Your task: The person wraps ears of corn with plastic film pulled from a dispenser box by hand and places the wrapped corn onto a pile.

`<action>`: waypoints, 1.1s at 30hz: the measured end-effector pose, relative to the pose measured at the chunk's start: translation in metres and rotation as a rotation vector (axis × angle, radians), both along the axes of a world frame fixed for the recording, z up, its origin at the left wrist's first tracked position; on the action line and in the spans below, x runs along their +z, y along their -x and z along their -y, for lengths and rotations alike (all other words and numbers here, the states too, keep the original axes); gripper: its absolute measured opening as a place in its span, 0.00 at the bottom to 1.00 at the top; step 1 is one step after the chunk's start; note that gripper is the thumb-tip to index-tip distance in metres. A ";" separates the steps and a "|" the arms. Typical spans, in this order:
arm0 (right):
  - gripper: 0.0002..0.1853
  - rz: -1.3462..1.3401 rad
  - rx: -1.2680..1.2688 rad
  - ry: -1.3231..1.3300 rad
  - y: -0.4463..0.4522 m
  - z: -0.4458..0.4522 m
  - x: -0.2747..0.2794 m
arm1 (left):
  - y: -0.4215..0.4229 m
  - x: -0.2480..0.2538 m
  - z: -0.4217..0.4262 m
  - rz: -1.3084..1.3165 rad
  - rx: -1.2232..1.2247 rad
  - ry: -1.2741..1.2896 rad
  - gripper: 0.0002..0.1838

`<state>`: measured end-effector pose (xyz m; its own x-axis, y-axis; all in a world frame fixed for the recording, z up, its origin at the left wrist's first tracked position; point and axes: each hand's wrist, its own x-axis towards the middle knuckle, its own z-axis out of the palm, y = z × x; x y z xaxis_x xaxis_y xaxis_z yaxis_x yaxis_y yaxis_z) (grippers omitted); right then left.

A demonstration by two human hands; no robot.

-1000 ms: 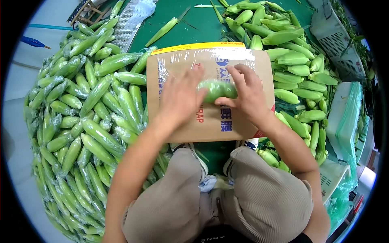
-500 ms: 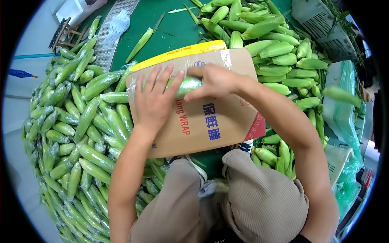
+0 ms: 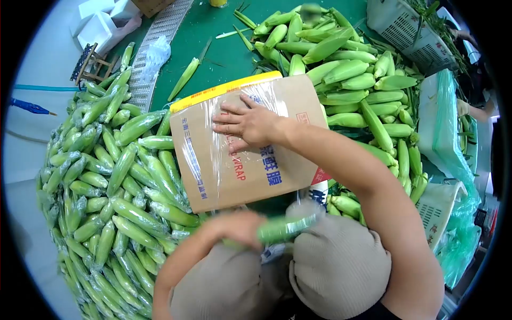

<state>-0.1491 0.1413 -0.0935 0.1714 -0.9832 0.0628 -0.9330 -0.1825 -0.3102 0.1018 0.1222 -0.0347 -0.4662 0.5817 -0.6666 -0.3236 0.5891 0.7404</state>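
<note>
My left hand [image 3: 240,228], blurred by motion, is closed round one end of a green corn cob [image 3: 288,226] over my knees. The cob has shiny film on it. My right hand [image 3: 246,124] lies with spread fingers on the printed cardboard box [image 3: 208,170], over clear film stretched across its top. A yellow strip [image 3: 226,88] runs along the box's far edge. Film-wrapped cobs [image 3: 130,213] are heaped to the left of the box, and cobs without film [image 3: 346,80] lie piled to the right.
Crates [image 3: 397,26] stand at the back right, with a white bin [image 3: 434,122] and green plastic [image 3: 461,240] nearer. Another person's hand [image 3: 463,108] shows at the right edge. A metal grating [image 3: 144,72] and a small wooden stool [image 3: 96,66] are at the back left.
Both hands were on the cob over the box. My left hand has carried it down toward my knees. My right hand has let go and flattened on the film.
</note>
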 end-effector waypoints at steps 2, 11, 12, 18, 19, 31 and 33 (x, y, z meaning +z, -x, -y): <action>0.38 0.004 0.002 0.052 -0.008 -0.004 -0.001 | -0.007 -0.006 -0.012 0.100 0.072 -0.133 0.39; 0.37 0.932 0.045 -0.921 -0.139 -0.220 0.030 | -0.065 -0.034 0.005 -0.068 0.467 -0.325 0.50; 0.38 0.962 -0.062 -0.887 -0.145 -0.232 0.016 | -0.072 -0.034 0.009 0.006 0.594 -0.316 0.49; 0.40 1.032 -0.243 -0.236 -0.117 -0.185 0.003 | -0.079 0.009 0.078 -0.677 1.202 -0.156 0.36; 0.41 1.001 -0.225 -0.113 -0.108 -0.163 0.013 | -0.081 0.022 0.080 -0.806 1.380 -0.175 0.36; 0.37 0.911 -0.034 -0.661 -0.121 -0.114 0.127 | -0.069 0.054 -0.021 -1.109 1.037 0.072 0.24; 0.47 0.969 -0.084 -0.728 -0.119 -0.143 0.131 | -0.085 0.056 -0.019 -1.056 1.699 -0.174 0.38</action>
<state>-0.0301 0.2840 0.0377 0.2935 -0.8475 -0.4423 -0.2583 0.3752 -0.8902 0.1869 0.1415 0.0211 -0.6033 -0.7745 0.1903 0.1499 0.1242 0.9809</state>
